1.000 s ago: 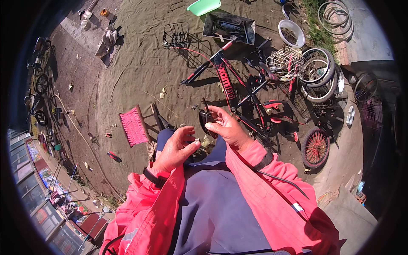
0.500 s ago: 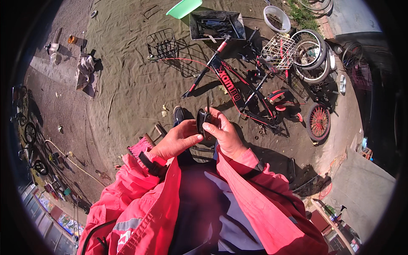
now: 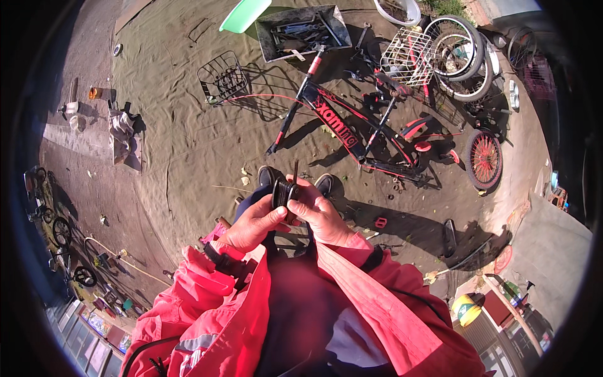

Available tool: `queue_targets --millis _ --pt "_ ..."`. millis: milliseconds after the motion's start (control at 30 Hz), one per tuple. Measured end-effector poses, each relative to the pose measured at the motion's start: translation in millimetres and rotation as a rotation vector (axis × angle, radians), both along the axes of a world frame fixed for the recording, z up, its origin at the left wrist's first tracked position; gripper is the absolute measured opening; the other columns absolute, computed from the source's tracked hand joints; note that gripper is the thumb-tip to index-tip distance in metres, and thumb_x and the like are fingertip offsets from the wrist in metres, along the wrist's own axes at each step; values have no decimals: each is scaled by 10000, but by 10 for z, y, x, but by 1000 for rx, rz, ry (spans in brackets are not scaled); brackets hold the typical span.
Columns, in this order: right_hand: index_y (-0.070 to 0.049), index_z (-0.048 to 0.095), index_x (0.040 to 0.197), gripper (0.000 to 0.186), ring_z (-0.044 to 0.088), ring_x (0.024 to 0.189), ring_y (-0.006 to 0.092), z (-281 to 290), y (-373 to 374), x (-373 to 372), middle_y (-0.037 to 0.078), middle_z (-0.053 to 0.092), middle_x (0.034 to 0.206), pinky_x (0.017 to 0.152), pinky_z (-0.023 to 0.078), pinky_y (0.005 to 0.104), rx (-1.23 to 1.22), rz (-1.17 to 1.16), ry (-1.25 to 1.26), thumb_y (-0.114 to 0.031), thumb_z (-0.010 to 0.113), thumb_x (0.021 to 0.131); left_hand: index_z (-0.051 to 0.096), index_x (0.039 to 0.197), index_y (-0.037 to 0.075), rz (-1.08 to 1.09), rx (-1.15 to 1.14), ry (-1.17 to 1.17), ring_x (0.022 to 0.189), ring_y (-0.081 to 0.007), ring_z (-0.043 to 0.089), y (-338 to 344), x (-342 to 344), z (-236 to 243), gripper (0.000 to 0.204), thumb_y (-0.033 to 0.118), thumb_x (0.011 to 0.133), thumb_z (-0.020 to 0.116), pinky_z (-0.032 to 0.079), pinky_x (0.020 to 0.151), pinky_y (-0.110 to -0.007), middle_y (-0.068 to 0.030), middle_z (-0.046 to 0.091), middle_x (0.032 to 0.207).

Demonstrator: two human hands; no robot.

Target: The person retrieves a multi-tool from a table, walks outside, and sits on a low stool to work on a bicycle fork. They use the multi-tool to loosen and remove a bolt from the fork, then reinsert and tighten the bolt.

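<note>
A black folding multi-tool [image 3: 284, 193] is between my hands, with one thin dark key swung out and pointing away from me. My left hand [image 3: 251, 227] is closed on its left side, thumb lying along the near end. On the other side, my right hand [image 3: 323, 220] pinches the tool between thumb and fingers. Part of its body is hidden by the fingers. Beyond it on the cloth lies a black and red bicycle frame [image 3: 337, 129], which neither hand touches.
Behind the frame stand a metal tool tray [image 3: 267, 45] and a green basin [image 3: 242, 17]. A black wire basket [image 3: 221, 78] lies to the left. At right are a white basket [image 3: 407, 60], stacked wheels [image 3: 482, 53], a red-spoked wheel [image 3: 484, 160] and a red pedal [image 3: 380, 222].
Both hands have shifted slightly left and nearer to me, and the multi-tool has turned in them, showing its folded keys. The view has swung, so both shoes show.
</note>
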State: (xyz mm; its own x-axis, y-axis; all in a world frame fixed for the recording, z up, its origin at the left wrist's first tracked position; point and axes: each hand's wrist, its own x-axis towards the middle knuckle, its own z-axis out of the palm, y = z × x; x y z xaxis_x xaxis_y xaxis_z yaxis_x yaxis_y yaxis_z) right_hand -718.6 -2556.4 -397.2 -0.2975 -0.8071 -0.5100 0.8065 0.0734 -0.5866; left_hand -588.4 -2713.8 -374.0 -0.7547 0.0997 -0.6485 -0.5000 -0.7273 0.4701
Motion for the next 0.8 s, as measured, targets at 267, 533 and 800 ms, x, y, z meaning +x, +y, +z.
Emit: queue_targets --millis 267,533,800 --pt "-110 441 1549 635 582 1120 129 -810 -259 -86 46 616 1282 986 480 296 143 -10 -47 -216 719 988 473 1431 59 -6 81 -35 1146 -204 635 -328 -240 -850 679 267 898 839 525 997 -383 -64 628 1258" --pt "-92 342 1586 759 569 1293 221 -2176 -749 -271 145 593 1404 1068 487 396 86 72 7 -159 762 958 493 1385 16 -76 -44 -156 969 -153 667 -1025 -347 -1998 562 73 909 786 570 880 -327 -47 628 1152" --pt "-41 440 1501 832 583 1315 332 -4287 -570 -2151 208 590 1426 1134 435 422 732 57 1119 -312 855 832 531 1223 20 58 -169 -304 939 -204 690 -1425 -127 -2877 481 153 865 823 552 915 -363 -62 641 1010"
